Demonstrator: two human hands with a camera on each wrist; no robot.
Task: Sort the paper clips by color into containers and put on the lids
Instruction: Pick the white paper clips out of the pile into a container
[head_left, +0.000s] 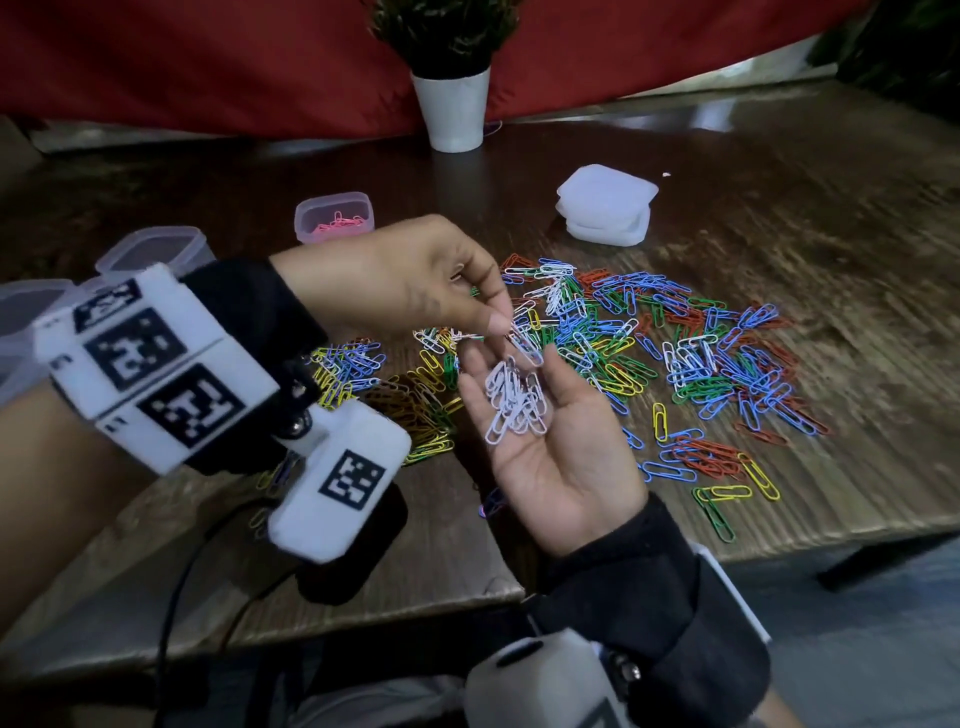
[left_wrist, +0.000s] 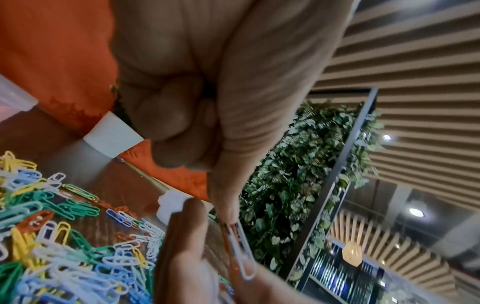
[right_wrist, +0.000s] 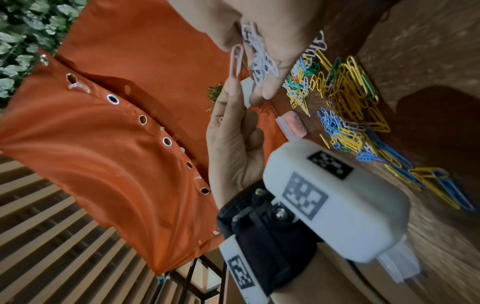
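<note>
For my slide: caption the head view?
Left hand drops a white paper clip onto white clips cupped in the right hand.

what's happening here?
A person is sorting paper clips by color. The left hand pinches one white clip over the right hand, whose open palm cups a bunch of white clips. A mixed pile covers the table. One container holds pink clips; the lids sit stacked, unused.

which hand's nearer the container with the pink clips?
Left. The left hand hangs just in front of the pink-clip container, pinching a white clip; the right hand, palm up with white clips, is closer to the person.
</note>
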